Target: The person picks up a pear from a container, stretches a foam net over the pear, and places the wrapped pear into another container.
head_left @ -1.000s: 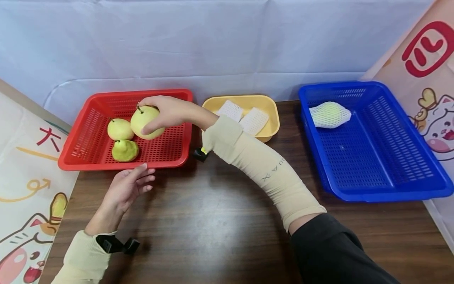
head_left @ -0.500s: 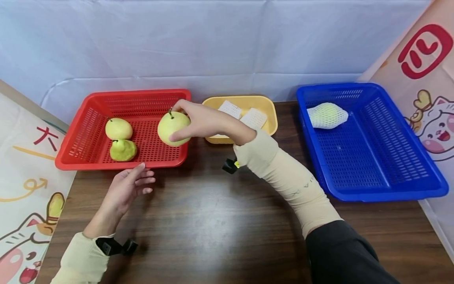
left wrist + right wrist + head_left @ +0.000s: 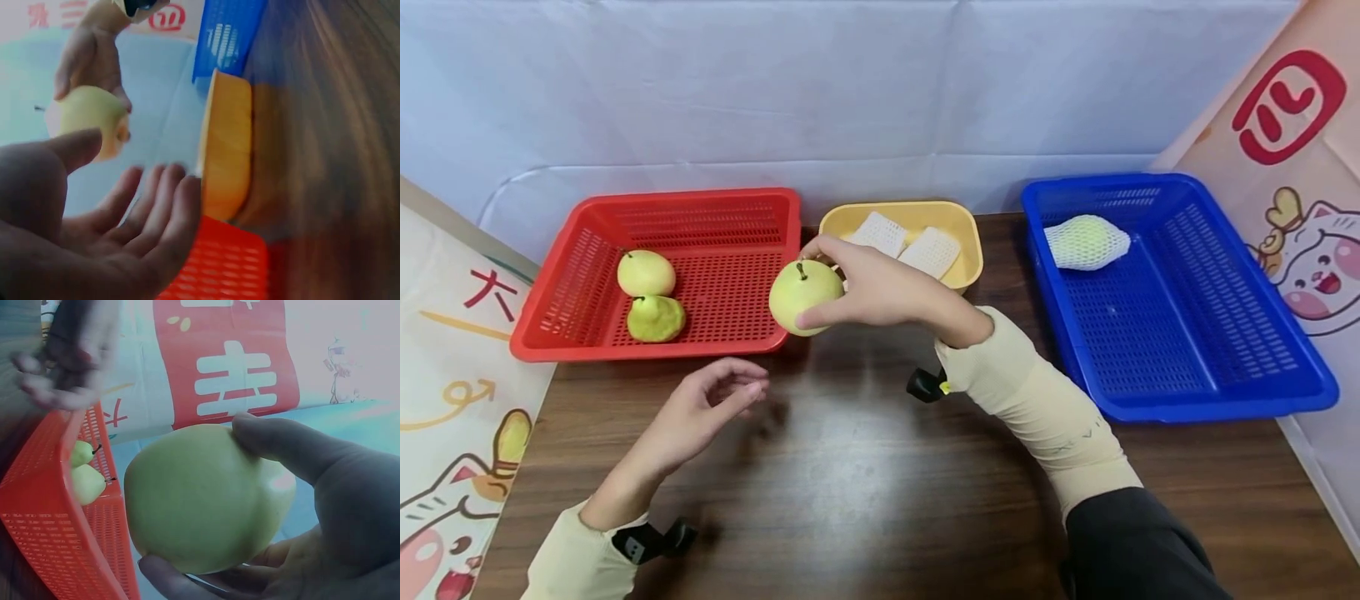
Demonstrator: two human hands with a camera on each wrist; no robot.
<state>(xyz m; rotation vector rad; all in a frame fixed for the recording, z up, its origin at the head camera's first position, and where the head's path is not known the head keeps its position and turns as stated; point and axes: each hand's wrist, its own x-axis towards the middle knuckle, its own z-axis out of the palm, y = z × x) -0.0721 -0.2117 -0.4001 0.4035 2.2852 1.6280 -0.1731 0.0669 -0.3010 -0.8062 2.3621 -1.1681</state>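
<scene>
A round yellow-green pear with a short dark stem is held in my right hand, thumb on the near side and fingers round the back. In the right wrist view this pear fills the middle. It hangs just right of the red basket, above the table. My left hand is raised in front of that basket, fingers loosely bent, nothing held. The left wrist view shows the left palm and fingers spread below the pear, apart from it. Two more pears, one round and one lumpy, lie in the red basket.
Behind my right hand, a yellow tub holds white foam net sleeves. A blue basket on the right contains a pear in a foam net. Printed cloths border the wooden table.
My right hand has lifted the pear out of the red basket and carried it right and nearer. My left hand has left the basket's front rim, shifting right and turning.
</scene>
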